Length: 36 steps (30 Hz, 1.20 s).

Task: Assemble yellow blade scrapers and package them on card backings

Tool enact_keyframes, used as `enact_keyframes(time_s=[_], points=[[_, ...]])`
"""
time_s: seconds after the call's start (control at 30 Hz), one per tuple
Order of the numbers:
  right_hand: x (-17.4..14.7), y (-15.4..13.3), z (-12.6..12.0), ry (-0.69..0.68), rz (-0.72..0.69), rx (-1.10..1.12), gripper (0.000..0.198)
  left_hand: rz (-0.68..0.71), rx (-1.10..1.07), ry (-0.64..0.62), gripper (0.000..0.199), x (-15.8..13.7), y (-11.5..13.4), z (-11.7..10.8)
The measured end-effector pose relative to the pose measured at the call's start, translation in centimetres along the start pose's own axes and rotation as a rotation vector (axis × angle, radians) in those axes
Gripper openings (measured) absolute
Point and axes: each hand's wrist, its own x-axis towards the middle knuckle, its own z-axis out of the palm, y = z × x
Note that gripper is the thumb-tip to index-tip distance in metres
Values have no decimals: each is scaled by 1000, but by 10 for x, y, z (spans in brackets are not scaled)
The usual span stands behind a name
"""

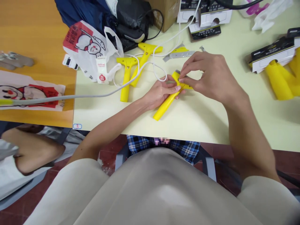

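My left hand [161,92] is closed around a yellow scraper [166,106], its handle slanting down to the left and its T-shaped head under my fingers. Over that head, my right hand [205,73] pinches a small screw [179,79] between thumb and fingertips; the screw is tiny and partly hidden. Two more yellow scrapers, a nearer one [126,79] and a farther one [142,64], lie on the table left of my hands. Just beyond my fingers is a flat metal blade strip [182,54], with a loose screw [202,48] near it.
A white cable [105,94] crosses the table and loops beside my left hand. A plastic bag [86,47] lies at the back left. Black-and-white boxes [203,15] stand at the back, and more yellow handles [278,79] are at the right. Another person's arm [32,150] is at left.
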Motion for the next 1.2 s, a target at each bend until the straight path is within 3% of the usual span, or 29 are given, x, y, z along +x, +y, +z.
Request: enact_keyframes(time_s=[0.2, 0.4, 0.63, 0.87, 1.03, 1.2], points=[[15, -14, -16, -142, -19, -356, 29, -6, 12, -5, 54, 1, -1, -2], [28, -35, -24, -254, 29, -492, 32, -41, 9, 69, 52, -1, 2, 1], [25, -56, -21, -310, -151, -833, 41, -13, 7, 53, 40, 1, 1, 2], [39, -52, -24, -401, -84, -672, 29, -5, 0, 50, 42, 0, 3, 4], [40, -23, -26, -311, -44, -475, 34, -30, -53, 36, 50, 0, 2, 2], [39, -14, -24, -262, -48, -408, 25, -44, -106, 67, 56, 0, 1, 1]])
